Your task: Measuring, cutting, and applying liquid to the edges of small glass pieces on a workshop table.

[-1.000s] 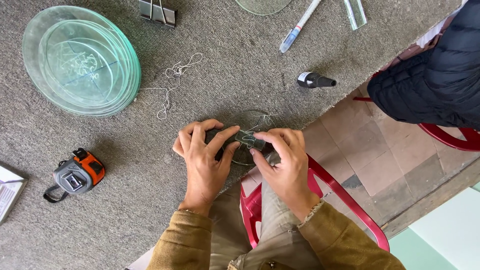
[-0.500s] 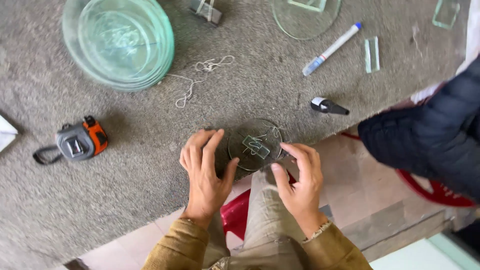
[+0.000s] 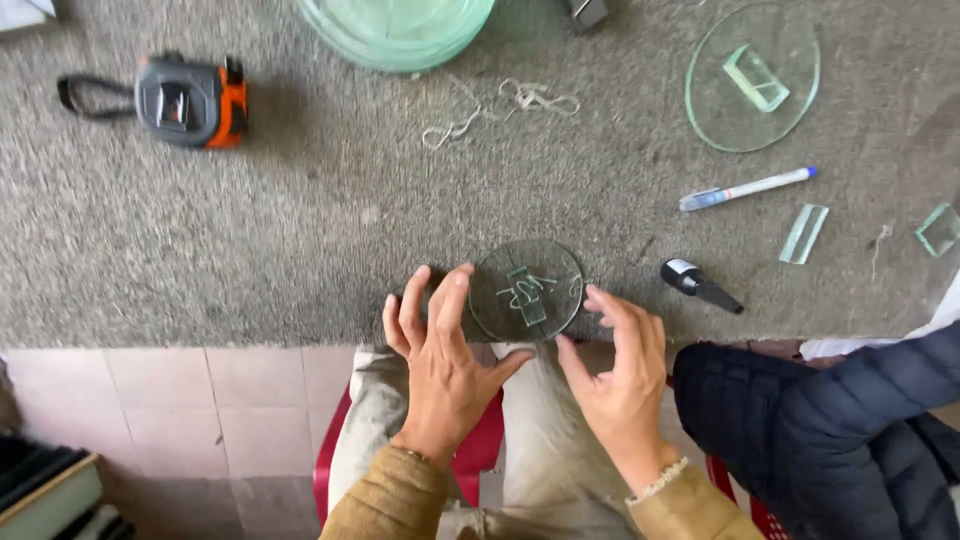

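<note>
Both hands open and loose, not gripping anything: left hand with fingers spread, fingertips resting at the left rim of a small round glass disc; right hand just off the disc's right edge, fingers curved toward it, hard to tell if actually touching. Disc lying flat between the two hands, right at the near edge of the grey carpet-covered table, with small clear glass bits on top of it. Just right of the right hand, a small black nozzle bottle on its side. Further out past it, a blue-capped marker, a glass strip and a bigger glass disc. Well out past the left hand, an orange-and-grey tape measure, some tangled string and a stack of greenish glass discs.
</note>
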